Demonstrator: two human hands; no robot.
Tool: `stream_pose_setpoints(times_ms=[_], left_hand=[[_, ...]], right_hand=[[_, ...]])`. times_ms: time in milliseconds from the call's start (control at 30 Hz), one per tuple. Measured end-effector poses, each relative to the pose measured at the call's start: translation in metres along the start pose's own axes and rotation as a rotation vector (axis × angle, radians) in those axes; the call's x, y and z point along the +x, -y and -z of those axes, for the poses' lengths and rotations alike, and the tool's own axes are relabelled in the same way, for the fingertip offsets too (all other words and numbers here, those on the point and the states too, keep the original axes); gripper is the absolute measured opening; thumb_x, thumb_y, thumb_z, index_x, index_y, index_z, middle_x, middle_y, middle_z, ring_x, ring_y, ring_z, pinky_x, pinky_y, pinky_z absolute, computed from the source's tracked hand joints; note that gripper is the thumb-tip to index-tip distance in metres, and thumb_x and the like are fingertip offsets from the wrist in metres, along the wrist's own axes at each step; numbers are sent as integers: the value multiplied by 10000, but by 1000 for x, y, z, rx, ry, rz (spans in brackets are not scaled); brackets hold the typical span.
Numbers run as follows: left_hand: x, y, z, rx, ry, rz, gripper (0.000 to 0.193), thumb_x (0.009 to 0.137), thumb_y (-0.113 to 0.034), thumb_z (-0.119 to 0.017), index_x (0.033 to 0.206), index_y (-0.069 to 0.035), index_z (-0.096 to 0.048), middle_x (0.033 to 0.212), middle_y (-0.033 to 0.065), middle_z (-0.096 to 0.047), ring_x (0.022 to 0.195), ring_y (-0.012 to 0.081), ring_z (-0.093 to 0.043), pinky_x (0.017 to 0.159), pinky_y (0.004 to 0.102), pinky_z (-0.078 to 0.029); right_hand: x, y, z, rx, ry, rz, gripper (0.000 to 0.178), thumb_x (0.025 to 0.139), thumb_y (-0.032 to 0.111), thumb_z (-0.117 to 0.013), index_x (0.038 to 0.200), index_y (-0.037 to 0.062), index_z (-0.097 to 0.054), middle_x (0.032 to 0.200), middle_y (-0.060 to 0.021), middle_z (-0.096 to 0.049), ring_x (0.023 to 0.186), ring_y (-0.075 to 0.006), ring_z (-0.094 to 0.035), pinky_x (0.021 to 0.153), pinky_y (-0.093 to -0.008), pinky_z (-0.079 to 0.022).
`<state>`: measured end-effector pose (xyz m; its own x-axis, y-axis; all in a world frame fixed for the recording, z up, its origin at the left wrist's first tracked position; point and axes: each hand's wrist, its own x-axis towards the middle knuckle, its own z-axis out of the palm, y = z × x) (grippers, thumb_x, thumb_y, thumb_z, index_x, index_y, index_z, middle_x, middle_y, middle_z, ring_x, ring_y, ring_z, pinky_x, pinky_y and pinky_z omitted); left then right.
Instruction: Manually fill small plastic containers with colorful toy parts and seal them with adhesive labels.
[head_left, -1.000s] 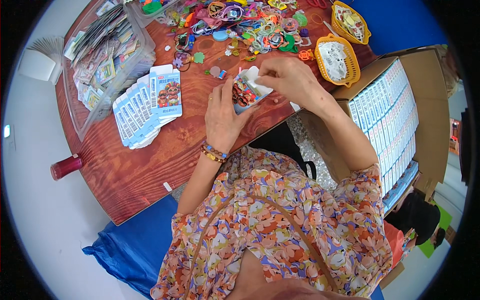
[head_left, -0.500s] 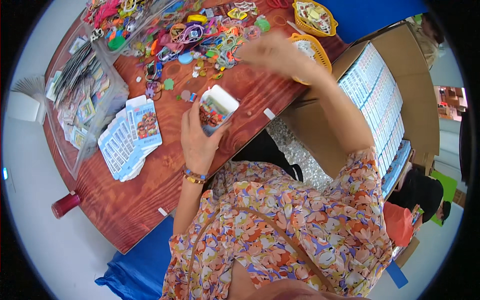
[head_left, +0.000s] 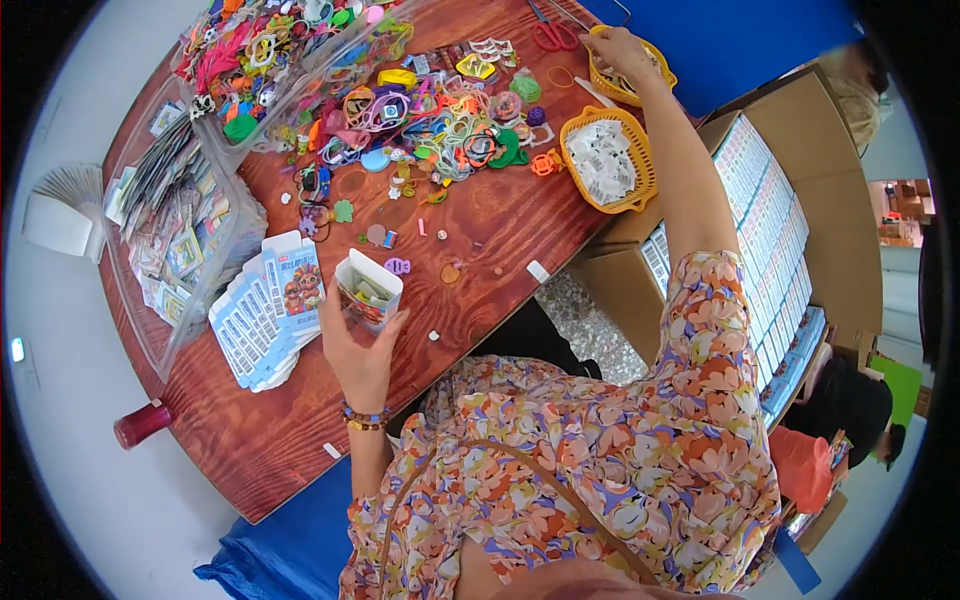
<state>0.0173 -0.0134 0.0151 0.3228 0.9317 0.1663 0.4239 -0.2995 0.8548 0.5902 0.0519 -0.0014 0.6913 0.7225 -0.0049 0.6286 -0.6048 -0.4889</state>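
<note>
The left hand [head_left: 358,352] grips an open small carton [head_left: 367,289] with trinkets inside, near the table's front. Far right, the right hand [head_left: 618,47] reaches into a yellow basket [head_left: 655,72], its fingers curled; whether they hold anything cannot be told.

Reddish-brown wooden table [head_left: 480,240], yellow baskets [head_left: 608,160], floral orange-and-lilac sleeve [head_left: 715,330], blue-and-white flat cartons [head_left: 265,320]

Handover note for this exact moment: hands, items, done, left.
Left hand: holds a small open box upright over the table; something is inside it.
Right hand: reaching into the far yellow basket; grip hidden.
Nearer yellow basket holds small clear packets.
Flat boxes stacked left of the open one.
Done: box opened, partly filled.
Left: whatever comes from the basket, closing the box.
</note>
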Motion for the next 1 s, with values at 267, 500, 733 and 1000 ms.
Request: stream_pose_setpoints(times_ms=[267, 500, 733, 1000], left_hand=[[0, -1, 1, 66, 18, -9, 823, 691, -119, -887, 1386, 17, -469, 1203, 154, -569, 1107, 284, -591, 911, 387, -507], [4, -1, -4, 86, 45, -36, 821, 690, -135, -890, 1382, 16, -474, 1212, 180, -577, 1111, 320, -586, 932, 404, -485], [4, 4, -8, 65, 71, -62, 844, 686, -181, -899, 1386, 12, -470, 1217, 185, -581, 1107, 337, -585, 938, 422, -483], [12, -11, -22, 21, 140, -209, 851, 717, -329, -848, 1396, 5, -459, 1161, 193, -565, 1044, 359, -587, 894, 423, -496]], right_hand=[[-31, 14, 18, 177, 120, -101, 379, 902, 179, -601, 1259, 52, -625, 866, -113, -697, 703, -168, -661, 578, -286, -502], [-30, 5, 16, 106, 71, 39, 408, 913, 229, -603, 1291, 75, -607, 859, -86, -719, 621, -142, -646, 536, -260, -485], [-53, 1, 38, 313, 26, -5, 375, 929, 259, -610, 1266, 94, -621, 973, -24, -679, 705, -102, -634, 604, -262, -479], [-219, 146, 51, 494, 558, 701, 320, 853, 126, -686, 1172, 97, -682, 1313, -81, -605, 1198, -180, -556, 1022, -332, -432]])
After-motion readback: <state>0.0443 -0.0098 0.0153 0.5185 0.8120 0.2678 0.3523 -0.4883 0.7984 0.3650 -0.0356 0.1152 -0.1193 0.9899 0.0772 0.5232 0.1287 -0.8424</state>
